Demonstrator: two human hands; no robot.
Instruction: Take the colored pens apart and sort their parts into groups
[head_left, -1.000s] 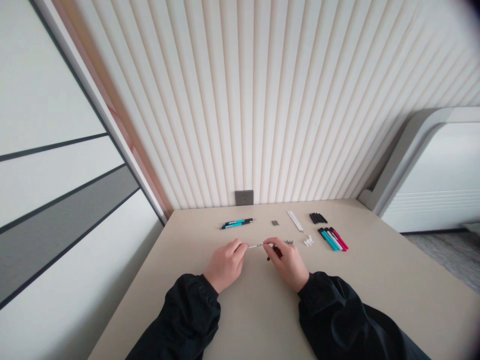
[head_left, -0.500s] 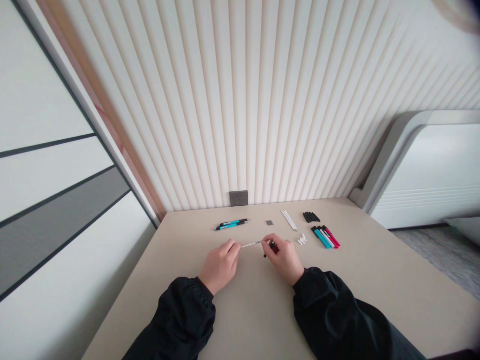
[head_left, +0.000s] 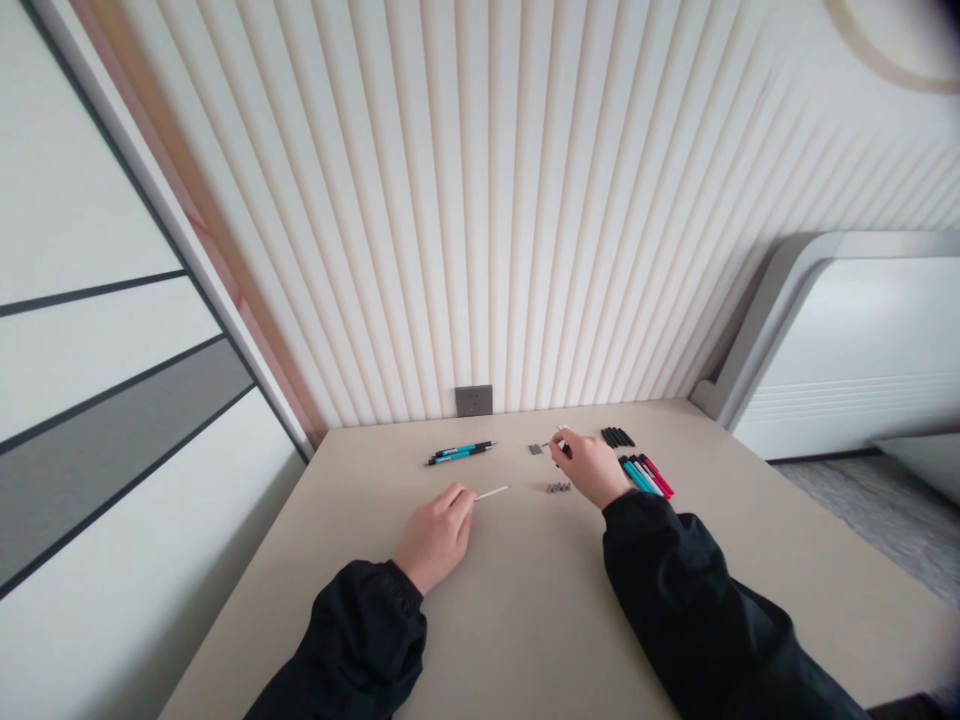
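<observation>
Left hand: grips one end of a thin white rod, with fingertips clamped together on it, above the table.
White rod, long axis: runs out rightward from the left fingers, slanting slightly away from the body; aims its free end roughly toward the metal pieces, stopping short of them.
White rod, nearer hand: belongs to the left; lies leftward and bodyward of the right fingertips, well apart from them.
Right hand: sits farther out than the left, with thumb and forefinger close together by a slim grey piece; cannot tell whether pinched on it or only touching. Shows a dark item beneath the curled fingers, too small to name.
Slim grey piece: pokes leftward from the right fingertips toward the grey bits.
Metal pieces: lie just bodyward of the right fingertips.
White sticks: show just beyond the right fingers, mostly hidden.
Blue pens: lie beyond the left fingers.
Coloured barrels: lie right of the right fingers, with black tubes beyond.
</observation>
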